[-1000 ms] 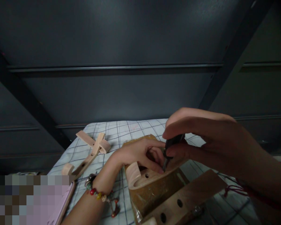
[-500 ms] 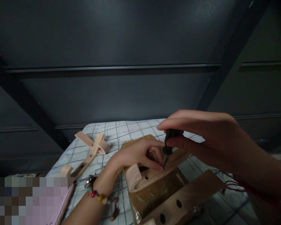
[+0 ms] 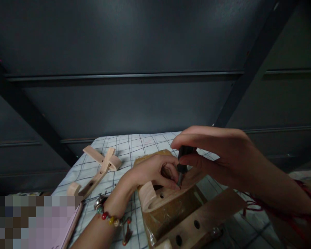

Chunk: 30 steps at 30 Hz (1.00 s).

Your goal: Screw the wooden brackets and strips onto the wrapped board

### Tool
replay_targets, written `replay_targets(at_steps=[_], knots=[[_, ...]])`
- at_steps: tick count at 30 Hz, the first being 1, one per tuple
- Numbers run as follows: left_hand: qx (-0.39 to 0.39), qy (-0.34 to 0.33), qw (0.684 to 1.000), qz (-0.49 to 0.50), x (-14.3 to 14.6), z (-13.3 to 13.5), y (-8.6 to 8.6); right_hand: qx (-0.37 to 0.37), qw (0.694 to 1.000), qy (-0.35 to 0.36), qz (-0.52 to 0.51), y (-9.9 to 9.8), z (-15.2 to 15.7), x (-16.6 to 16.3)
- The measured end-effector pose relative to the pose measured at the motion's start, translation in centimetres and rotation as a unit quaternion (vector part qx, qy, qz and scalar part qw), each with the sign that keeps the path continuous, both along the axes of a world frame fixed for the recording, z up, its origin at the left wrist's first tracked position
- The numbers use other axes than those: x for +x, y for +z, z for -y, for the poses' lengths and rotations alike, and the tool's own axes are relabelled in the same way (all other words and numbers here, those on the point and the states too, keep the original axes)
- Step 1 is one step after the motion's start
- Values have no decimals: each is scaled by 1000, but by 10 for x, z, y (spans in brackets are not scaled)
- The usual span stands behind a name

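Observation:
My right hand is closed round the black handle of a short screwdriver, thumb below and fingers above. Its metal shaft slants down to a wooden hook with a curled end and a dark hole. My left hand presses on that hook, fingers bent and thumb lying along the wood beside the screwdriver's tip. A screw at the tip cannot be made out clearly. Under the hook is a brown block wrapped in clear plastic. Nearer me, a second wooden piece with two dark holes lies across the block.
Two crossed wooden hooks lie at the left on a checked cloth. Small screws or nails are scattered beside my left wrist. A pink flat object, partly blurred out, sits at lower left. A dark panelled wall rises behind the table.
My right hand and the screwdriver have shifted slightly left and down, and the fingers' hold has turned a little. My left hand stays on the wooden hook.

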<state>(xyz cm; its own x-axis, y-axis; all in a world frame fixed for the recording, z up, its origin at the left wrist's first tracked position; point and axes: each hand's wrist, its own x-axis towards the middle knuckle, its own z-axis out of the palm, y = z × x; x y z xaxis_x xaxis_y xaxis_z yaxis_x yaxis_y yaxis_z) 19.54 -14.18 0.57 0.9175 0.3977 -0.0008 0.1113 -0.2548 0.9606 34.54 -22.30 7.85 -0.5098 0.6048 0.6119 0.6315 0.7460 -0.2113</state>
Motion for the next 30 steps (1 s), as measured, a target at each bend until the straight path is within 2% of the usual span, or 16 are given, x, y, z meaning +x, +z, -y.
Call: replay_targets(at_steps=[5,7,13,18,25,30], knots=[[-3,-19,1000,9,0,-4,-6,-30,998,31,34,4,6,2],[-10,-20,999,25,-1,-5,-7,-35,998,23,37,5,9,3],[-8,-26,1000,10,-2,-6,-5,-30,999,-24,4,4,10,-2],[-9,-36,999,15,-3,-5,-2,-21,999,-2,-45,-1,5,-7],[-45,-34,998,24,-3,-5,-2,-48,998,8,-35,1,5,-8],[-85,-56,995,9,-3,-5,-6,-34,999,6,-23,2,5,-1]])
